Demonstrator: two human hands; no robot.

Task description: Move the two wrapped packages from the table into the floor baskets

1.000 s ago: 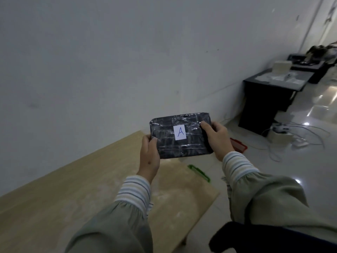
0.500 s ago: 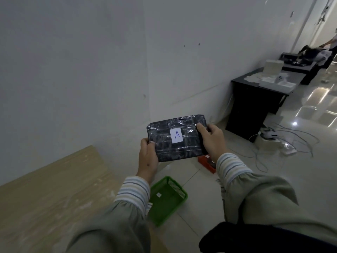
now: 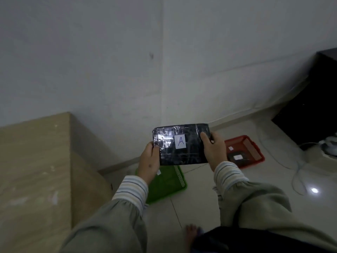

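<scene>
Package A [image 3: 182, 144], a dark block wrapped in shiny film with a white label bearing a handwritten "A", is held up in the air between both hands, above the floor. Left hand [image 3: 148, 162] grips its lower left corner, thumb on the front; right hand [image 3: 214, 149] clasps its right edge. Below it on the tiled floor [image 3: 200, 201] sits a green basket [image 3: 169, 183], partly hidden by the left hand. A red basket [image 3: 245, 151] lies beside the right hand and holds another dark package [image 3: 237, 157]. A wooden bench [image 3: 34, 170] stands at left against the pale wall [image 3: 109, 61].
</scene>
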